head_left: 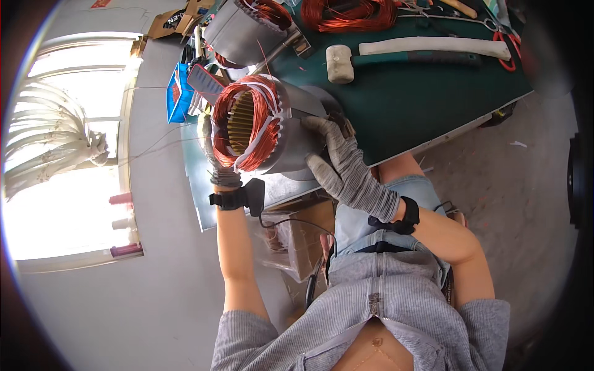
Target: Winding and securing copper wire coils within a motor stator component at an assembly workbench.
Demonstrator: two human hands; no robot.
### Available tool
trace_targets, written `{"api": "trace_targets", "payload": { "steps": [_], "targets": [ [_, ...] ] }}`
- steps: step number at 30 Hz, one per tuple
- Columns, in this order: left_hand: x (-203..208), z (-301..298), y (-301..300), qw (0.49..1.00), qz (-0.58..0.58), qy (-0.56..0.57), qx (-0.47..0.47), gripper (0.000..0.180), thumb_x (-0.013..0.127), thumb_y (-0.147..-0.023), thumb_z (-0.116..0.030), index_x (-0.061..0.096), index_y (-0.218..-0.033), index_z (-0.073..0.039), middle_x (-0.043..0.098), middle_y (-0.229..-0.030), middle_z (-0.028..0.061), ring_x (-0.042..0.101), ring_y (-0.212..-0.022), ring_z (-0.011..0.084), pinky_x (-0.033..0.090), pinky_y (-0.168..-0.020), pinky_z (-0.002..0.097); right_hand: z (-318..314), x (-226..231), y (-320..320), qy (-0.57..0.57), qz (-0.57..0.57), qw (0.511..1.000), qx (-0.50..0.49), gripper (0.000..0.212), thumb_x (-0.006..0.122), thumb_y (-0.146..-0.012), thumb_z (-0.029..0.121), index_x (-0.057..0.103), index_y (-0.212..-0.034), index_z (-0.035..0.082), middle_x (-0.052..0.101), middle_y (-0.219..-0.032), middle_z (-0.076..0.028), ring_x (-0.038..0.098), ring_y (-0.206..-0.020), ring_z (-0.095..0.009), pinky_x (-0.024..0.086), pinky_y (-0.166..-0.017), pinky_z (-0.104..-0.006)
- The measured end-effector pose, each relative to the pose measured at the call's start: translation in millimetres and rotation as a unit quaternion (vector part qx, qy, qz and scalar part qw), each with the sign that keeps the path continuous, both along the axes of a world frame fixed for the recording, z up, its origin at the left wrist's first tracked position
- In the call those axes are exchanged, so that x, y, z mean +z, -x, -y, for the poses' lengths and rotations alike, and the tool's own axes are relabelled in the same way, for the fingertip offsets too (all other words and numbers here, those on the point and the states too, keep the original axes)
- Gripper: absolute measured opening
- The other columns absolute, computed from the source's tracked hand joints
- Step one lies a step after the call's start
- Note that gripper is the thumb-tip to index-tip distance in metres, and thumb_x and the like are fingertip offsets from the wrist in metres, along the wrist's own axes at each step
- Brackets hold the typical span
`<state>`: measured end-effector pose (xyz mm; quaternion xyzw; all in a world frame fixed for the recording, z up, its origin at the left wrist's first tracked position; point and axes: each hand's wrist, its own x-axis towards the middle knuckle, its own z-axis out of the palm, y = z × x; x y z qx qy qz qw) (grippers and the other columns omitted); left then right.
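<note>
A motor stator point(288, 139) lies on its side at the table's near edge, a grey metal cylinder with its open end turned left. Copper windings point(267, 145) bulge from that end, tied with white lacing, and yellow slot liners point(240, 123) line the bore. My left hand point(224, 175), in a grey knit glove, holds the stator by the far-left side of the windings; most of its fingers are hidden behind them. My right hand point(352, 173), gloved alike, grips the right part of the metal shell, thumb and fingers resting apart on it.
A second wound stator point(244, 34) stands farther back, beside a copper coil bundle point(349, 13). On the green table point(421, 105) lie a white-headed mallet point(340, 63), a pale wooden-looking bar point(433, 46) and red-handled scissors point(512, 54). A blue box point(178, 93) sits left; a cardboard box point(312, 232) is below.
</note>
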<state>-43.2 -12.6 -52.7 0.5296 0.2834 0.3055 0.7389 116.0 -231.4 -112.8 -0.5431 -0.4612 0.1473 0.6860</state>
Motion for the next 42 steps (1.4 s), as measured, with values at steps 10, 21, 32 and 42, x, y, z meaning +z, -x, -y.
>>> {"api": "trace_targets", "payload": {
  "steps": [10, 21, 32, 42],
  "targets": [
    [5.3, 72.5, -5.2, 0.991, 0.045, 0.022, 0.121, 0.045, 0.039, -0.092, -0.038, 0.044, -0.124, -0.005, 0.05, -0.123, 0.008, 0.049, -0.111, 0.0197, 0.038, -0.096, 0.0347, -27.9, 18.2, -47.0, 0.034, 0.019, 0.999, 0.03, 0.037, 0.055, -0.079, 0.016, 0.044, -0.113, 0.007, 0.049, -0.102, -0.017, 0.047, -0.1, -0.034, 0.035, -0.09, -0.0432],
    [67.8, 8.6, -40.8, 0.933, -0.11, -0.296, -0.174, 0.033, 0.044, -0.091, -0.021, 0.05, -0.116, 0.001, 0.055, -0.113, 0.0076, 0.051, -0.105, 0.0133, 0.039, -0.092, 0.0263, -114.4, 82.7, -104.9, -0.01, 0.346, 0.922, 0.172, 0.015, 0.057, -0.079, 0.014, 0.059, -0.092, 0.006, 0.061, -0.088, -0.011, 0.059, -0.084, -0.028, 0.047, -0.076, -0.0342],
    [49.0, -7.6, -55.5, 0.883, -0.103, -0.405, -0.213, 0.031, 0.037, -0.095, -0.017, 0.048, -0.12, -0.001, 0.055, -0.113, 0.0074, 0.049, -0.108, 0.0128, 0.037, -0.096, 0.0251, -137.6, 92.1, -112.1, 0.014, 0.348, 0.892, 0.286, 0.019, 0.063, -0.075, 0.007, 0.06, -0.094, 0.002, 0.06, -0.085, -0.007, 0.059, -0.078, -0.018, 0.047, -0.073, -0.0269],
    [47.9, -8.0, -54.9, 0.886, -0.084, -0.405, -0.208, 0.028, 0.039, -0.095, -0.015, 0.052, -0.115, -0.001, 0.056, -0.11, 0.0062, 0.049, -0.105, 0.0116, 0.039, -0.093, 0.024, -141.7, 87.2, -111.5, -0.019, 0.387, 0.894, 0.225, 0.019, 0.06, -0.077, 0.01, 0.061, -0.095, 0.004, 0.063, -0.089, -0.01, 0.063, -0.081, -0.024, 0.049, -0.071, -0.0279]
  ]
}}
